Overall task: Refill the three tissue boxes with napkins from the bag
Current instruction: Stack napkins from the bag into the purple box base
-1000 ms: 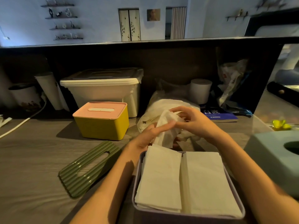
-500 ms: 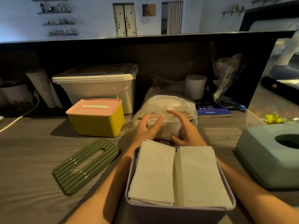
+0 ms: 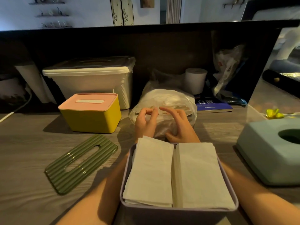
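Observation:
An open lilac tissue box (image 3: 178, 211) stands at the near edge, filled with two side-by-side stacks of white napkins (image 3: 199, 176). Its green ribbed lid (image 3: 68, 181) lies flat on the table to the left. Just behind the box sits the clear plastic bag (image 3: 178, 98) of napkins. My left hand (image 3: 146, 122) pinches the plastic at the bag's near left side. My right hand (image 3: 180, 125) rests on the bag with its fingers spread. A yellow box with a pink lid (image 3: 90, 120) stands at the left, and a teal box (image 3: 263, 151) with a round hole stands at the right.
A white lidded storage bin (image 3: 90, 82) stands behind the yellow box. A paper roll (image 3: 195, 80), a blue book (image 3: 212, 105) and crumpled bags line the dark back panel. A white cable (image 3: 9, 115) runs along the far left.
A second ago both hands held a crumpled white napkin above the bag. That napkin is out of my hands now, and both hands have dropped onto the bag's plastic.

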Available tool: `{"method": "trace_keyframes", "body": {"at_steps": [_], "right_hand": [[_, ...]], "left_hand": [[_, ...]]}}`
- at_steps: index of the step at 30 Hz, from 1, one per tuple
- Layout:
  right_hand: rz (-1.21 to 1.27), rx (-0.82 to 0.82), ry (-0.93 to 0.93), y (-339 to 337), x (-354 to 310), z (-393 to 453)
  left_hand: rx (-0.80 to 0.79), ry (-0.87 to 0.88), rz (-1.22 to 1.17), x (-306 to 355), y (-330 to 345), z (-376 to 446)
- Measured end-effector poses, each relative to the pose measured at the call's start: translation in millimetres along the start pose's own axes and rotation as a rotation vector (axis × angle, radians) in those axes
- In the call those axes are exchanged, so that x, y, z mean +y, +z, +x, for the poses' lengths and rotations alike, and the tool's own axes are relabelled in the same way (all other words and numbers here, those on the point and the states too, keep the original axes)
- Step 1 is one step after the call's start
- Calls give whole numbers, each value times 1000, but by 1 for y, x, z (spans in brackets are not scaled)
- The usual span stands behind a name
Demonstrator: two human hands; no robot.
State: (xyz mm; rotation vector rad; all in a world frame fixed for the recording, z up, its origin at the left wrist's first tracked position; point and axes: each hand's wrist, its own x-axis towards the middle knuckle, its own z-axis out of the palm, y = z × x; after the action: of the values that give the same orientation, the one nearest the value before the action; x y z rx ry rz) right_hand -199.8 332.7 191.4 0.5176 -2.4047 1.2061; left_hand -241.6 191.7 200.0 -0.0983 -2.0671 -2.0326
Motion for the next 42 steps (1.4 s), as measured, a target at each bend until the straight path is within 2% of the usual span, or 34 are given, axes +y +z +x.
{"method": "trace_keyframes", "body": {"at_steps": [8,14,18,24,28,30,35,38,42], "right_hand": [[-104,8,58,3,9,1],[90,25,85,-1,-3,-3],[105,67,-9,-1,-9,-1],[72,-5,60,-8,0,-3],[-37,-104,77,-5,6,-1],[3,-85,82,-7,6,-2],[107,-83,104,-21,8,0],[138,-47,119,-29,6,1],[264,-49,205,-43,-2,4]], "left_hand": [[24,-54,5,5,2,-2],[41,-39,13,2,0,-1],[65,55,-11,4,1,0],[49,-11,22,-3,0,0],[34,-3,90,0,-2,1],[-48,-22,123,5,-7,2],[-434,30,418,25,-31,8],[-488,170,501,23,-43,15],[-500,114,375,26,-49,15]]}}
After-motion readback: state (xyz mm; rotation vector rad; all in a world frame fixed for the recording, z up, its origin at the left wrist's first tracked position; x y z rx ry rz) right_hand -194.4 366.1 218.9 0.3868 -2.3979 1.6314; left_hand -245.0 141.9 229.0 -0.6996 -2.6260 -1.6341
